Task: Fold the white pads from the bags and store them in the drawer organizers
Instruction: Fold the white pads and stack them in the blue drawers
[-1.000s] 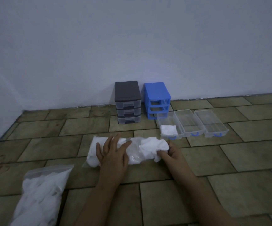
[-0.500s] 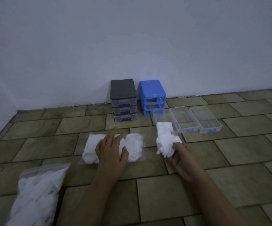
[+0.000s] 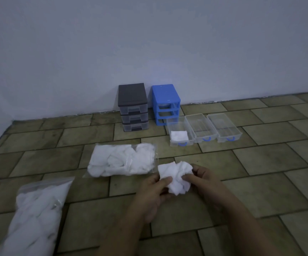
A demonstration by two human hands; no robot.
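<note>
Tiled floor (image 3: 241, 163), dim light. Left hand (image 3: 154, 189) and right hand (image 3: 203, 182) both pinching crumpled white pad (image 3: 175, 177), just off bag (image 3: 123, 160) at 3 o'clock. Best now: shake flat, match corners, then crease.

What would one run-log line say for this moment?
step: unfolding pad | left hand: grips crumpled white pad | right hand: grips same pad | leftmost clear drawer: one folded pad

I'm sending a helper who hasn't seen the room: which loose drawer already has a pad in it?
Find the blue organizer against the wall. Three clear drawers with blue handles lie in a row on the floor in front of it. Take the leftmost drawer: it alone holds a folded white pad; the other two look empty.
</note>
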